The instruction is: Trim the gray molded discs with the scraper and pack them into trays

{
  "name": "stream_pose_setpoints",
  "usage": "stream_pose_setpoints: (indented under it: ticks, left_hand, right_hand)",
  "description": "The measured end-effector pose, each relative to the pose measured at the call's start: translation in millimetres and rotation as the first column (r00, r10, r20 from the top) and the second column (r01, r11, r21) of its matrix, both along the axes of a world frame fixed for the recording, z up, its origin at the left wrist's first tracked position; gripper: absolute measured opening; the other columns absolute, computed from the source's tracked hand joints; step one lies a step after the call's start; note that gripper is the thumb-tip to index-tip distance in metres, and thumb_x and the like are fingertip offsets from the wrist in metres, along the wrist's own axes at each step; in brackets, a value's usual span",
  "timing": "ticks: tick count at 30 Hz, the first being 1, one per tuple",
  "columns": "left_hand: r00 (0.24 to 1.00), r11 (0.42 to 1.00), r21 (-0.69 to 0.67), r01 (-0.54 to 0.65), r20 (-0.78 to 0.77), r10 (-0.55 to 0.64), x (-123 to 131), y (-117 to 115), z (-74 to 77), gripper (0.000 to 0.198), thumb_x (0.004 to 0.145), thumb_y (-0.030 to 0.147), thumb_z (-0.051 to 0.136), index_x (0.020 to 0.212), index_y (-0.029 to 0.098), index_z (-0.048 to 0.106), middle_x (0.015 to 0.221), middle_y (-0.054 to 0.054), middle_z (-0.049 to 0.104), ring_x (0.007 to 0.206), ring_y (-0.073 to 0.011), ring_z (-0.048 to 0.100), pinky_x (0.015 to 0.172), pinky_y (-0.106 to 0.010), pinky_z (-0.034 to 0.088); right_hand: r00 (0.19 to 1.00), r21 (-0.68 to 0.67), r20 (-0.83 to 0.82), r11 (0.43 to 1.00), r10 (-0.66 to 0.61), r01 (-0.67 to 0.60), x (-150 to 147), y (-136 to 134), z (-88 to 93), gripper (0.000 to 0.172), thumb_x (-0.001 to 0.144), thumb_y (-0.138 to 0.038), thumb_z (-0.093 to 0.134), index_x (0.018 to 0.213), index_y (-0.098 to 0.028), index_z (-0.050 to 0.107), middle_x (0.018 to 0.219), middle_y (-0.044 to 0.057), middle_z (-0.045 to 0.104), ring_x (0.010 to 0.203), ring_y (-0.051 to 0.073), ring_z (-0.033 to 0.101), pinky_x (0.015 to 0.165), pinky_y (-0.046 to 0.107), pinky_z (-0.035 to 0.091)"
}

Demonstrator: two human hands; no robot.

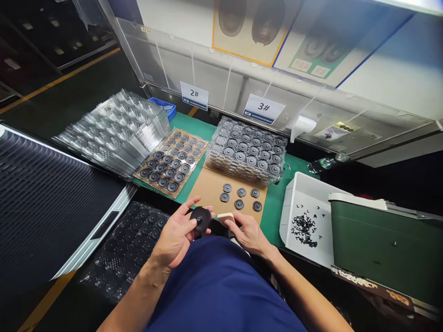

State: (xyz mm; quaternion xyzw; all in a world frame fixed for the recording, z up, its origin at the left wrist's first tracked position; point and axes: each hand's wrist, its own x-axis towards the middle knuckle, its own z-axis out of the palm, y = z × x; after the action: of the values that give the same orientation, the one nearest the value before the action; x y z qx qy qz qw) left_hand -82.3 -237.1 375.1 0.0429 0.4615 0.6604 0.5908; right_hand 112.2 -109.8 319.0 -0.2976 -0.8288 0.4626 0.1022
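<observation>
My left hand [180, 230] holds a round black disc [201, 219] with a small raised centre, thumb on its face. Just right of it, my right hand [248, 230] grips a small cream-coloured block [225, 216], whose tip is close to the disc's edge. Beyond my hands, several dark discs [241, 192] lie in two rows on a brown cardboard sheet [204, 189]. To the left is a tray [144, 183] partly filled with dark discs. A stack of clear trays [238, 173] holding more discs stands behind the cardboard.
Stacked clear plastic trays [114, 129] stand at the back left, near a blue bin [168, 109]. On the right are a white tray [290, 207] with small black pieces [303, 228] and a green box [384, 249]. Another disc-filled tray [134, 240] lies low at the left.
</observation>
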Motion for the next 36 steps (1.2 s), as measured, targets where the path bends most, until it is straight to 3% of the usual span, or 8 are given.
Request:
stream_pose_setpoints:
  ticks: [4,9,11,15,21,28,31,36]
  left_hand:
    - [0.989,1.000,0.002,0.018,-0.147,-0.018,6.0,4.3,-1.0,0.078,0.074,0.014,0.089,0.144,0.022,0.057,0.109,-0.010,0.078,0.092,-0.0187,0.072,0.066,-0.020,0.057]
    - [0.991,0.987,-0.151,-0.051,-0.133,0.031,9.1,11.9,-3.7,0.040,0.080,0.037,0.087,0.106,0.009,0.075,0.072,-0.008,0.075,0.054,-0.0132,0.065,0.045,-0.017,0.048]
    - [0.989,0.976,-0.169,-0.133,-0.089,0.120,8.3,15.0,-2.3,0.036,0.087,0.035,0.079,0.111,0.009,0.074,0.087,-0.013,0.078,0.064,-0.0191,0.073,0.044,-0.020,0.050]
    - [0.959,0.948,-0.151,-0.281,-0.002,0.284,5.5,17.3,4.2,0.038,0.102,0.028,0.057,0.133,0.009,0.064,0.125,-0.022,0.073,0.105,-0.0274,0.075,0.080,-0.037,0.066]
    - [0.947,0.941,-0.119,-0.316,0.026,0.321,5.9,10.3,11.1,0.052,0.108,0.041,0.042,0.147,0.009,0.055,0.138,-0.023,0.066,0.122,-0.0275,0.068,0.095,-0.041,0.062]
    - [0.943,0.938,-0.097,-0.333,-0.010,0.333,6.3,-1.0,4.1,0.052,0.104,0.046,0.052,0.141,0.012,0.061,0.138,-0.020,0.067,0.121,-0.0273,0.067,0.100,-0.043,0.060]
    - [0.943,0.940,-0.081,-0.331,-0.055,0.328,6.3,-6.5,-0.3,0.047,0.095,0.036,0.068,0.136,0.015,0.065,0.132,-0.018,0.070,0.116,-0.0286,0.070,0.096,-0.043,0.061]
    - [0.859,0.914,-0.051,-0.402,-0.367,0.357,9.7,-20.3,-3.7,0.036,0.087,0.033,0.080,0.118,0.018,0.073,0.109,-0.010,0.077,0.096,-0.0267,0.076,0.087,-0.039,0.063]
  right_hand:
    - [0.999,-0.012,-0.009,0.999,-0.045,0.045,6.8,5.5,-4.5,0.038,0.106,-0.048,0.045,0.093,-0.020,0.067,0.076,0.001,0.064,0.067,0.014,0.053,0.064,0.026,0.041]
    - [0.999,-0.034,0.000,0.998,-0.048,0.048,9.5,3.1,-11.5,0.038,0.106,-0.047,0.045,0.093,-0.019,0.067,0.076,0.001,0.064,0.066,0.014,0.053,0.064,0.026,0.039]
    - [0.999,-0.042,0.008,0.998,-0.045,0.045,9.8,1.6,-14.6,0.038,0.106,-0.047,0.045,0.092,-0.019,0.066,0.075,0.000,0.063,0.065,0.013,0.051,0.063,0.026,0.037]
    - [0.999,-0.043,0.021,0.998,-0.048,0.049,10.6,2.1,-19.3,0.039,0.106,-0.048,0.045,0.088,-0.019,0.064,0.071,-0.001,0.058,0.063,0.013,0.046,0.062,0.027,0.034]
    - [0.999,-0.048,0.037,0.998,-0.028,0.029,7.3,2.4,-22.1,0.038,0.105,-0.048,0.044,0.088,-0.020,0.063,0.069,-0.002,0.054,0.062,0.012,0.043,0.061,0.027,0.032]
    - [0.998,-0.042,0.066,0.999,0.007,-0.004,-0.1,-3.9,-28.7,0.039,0.104,-0.049,0.043,0.080,-0.020,0.056,0.065,-0.003,0.048,0.059,0.012,0.040,0.059,0.027,0.030]
    - [0.996,-0.038,0.086,0.999,0.029,-0.025,-3.1,-5.8,-29.8,0.040,0.104,-0.049,0.042,0.079,-0.021,0.054,0.065,-0.003,0.048,0.059,0.012,0.039,0.059,0.027,0.029]
    - [0.992,-0.031,0.115,0.998,0.059,-0.055,-9.5,-9.9,-29.4,0.040,0.104,-0.050,0.042,0.078,-0.021,0.052,0.064,-0.003,0.046,0.058,0.012,0.039,0.058,0.026,0.028]
